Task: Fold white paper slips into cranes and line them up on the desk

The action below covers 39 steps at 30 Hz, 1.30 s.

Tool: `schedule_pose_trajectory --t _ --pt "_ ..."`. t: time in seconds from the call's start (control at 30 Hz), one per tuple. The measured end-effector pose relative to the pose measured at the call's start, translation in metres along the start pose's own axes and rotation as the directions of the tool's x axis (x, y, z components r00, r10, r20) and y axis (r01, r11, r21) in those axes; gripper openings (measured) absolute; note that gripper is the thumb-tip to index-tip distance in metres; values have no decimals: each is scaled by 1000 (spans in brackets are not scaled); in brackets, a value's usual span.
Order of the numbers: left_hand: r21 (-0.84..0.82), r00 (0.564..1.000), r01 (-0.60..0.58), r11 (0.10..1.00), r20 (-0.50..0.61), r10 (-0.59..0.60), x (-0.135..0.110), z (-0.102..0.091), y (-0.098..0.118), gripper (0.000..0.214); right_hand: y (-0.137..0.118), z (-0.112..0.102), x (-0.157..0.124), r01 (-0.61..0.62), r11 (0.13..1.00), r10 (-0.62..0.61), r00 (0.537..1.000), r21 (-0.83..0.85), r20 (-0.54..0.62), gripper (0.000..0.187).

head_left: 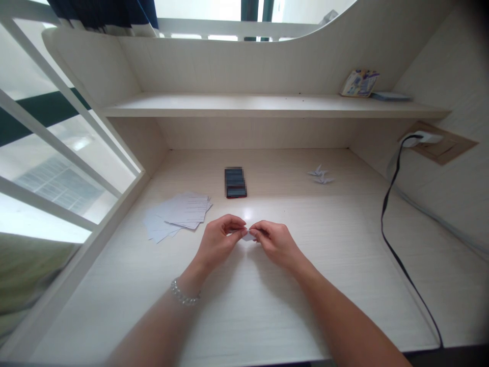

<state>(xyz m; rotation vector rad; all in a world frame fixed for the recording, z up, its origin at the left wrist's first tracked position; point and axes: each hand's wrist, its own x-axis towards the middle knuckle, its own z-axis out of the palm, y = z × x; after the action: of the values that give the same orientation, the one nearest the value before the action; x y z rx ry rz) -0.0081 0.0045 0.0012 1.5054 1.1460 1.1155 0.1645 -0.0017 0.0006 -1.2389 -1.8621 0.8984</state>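
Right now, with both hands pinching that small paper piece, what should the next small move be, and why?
Probably press the crease sharper: the left hand and right hand pinch the small paper piece from opposite sides, so it looks mid-fold and steadied.

A pale wooden desk (344,265) bears a loose pile of sheets (179,214) at the left, a dark phone (235,182) just right of them, and two paper cranes (321,176) farther right. A black cable (385,214) runs from a wall plug (422,137) across the desk. On the shelf (229,104) a printed packet (359,83) leans.
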Motion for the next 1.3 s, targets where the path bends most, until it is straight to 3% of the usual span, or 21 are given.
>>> schedule_pose_trajectory --t 0.13,0.33,0.73,0.87,1.17,1.3 --pt "12 1000 -8 1000 -24 9 0 0 0 15 4 0 1 -32 996 29 999 88 33 19" --pt "22 998 -5 1000 -56 6 2 -3 -2 15 0 -8 4 -15 1000 15 998 0 -61 19" --pt "6 999 -13 1000 -38 13 -1 1 1 14 -3 -2 2 -6 1000 6 1000 4 -12 11" --pt "-2 1000 20 1000 -8 -20 -1 1 -2 14 -3 -2 2 1 1000 -1 1000 -7 24 11" --pt "25 992 63 998 104 -66 3 -4 0 20 0 -2 2 -9 997 8 1000 -75 -14 11" --pt "186 989 10 982 141 -37 2 -4 4 18 0 -1 2 16 997 -17 1000 -82 -15 12"
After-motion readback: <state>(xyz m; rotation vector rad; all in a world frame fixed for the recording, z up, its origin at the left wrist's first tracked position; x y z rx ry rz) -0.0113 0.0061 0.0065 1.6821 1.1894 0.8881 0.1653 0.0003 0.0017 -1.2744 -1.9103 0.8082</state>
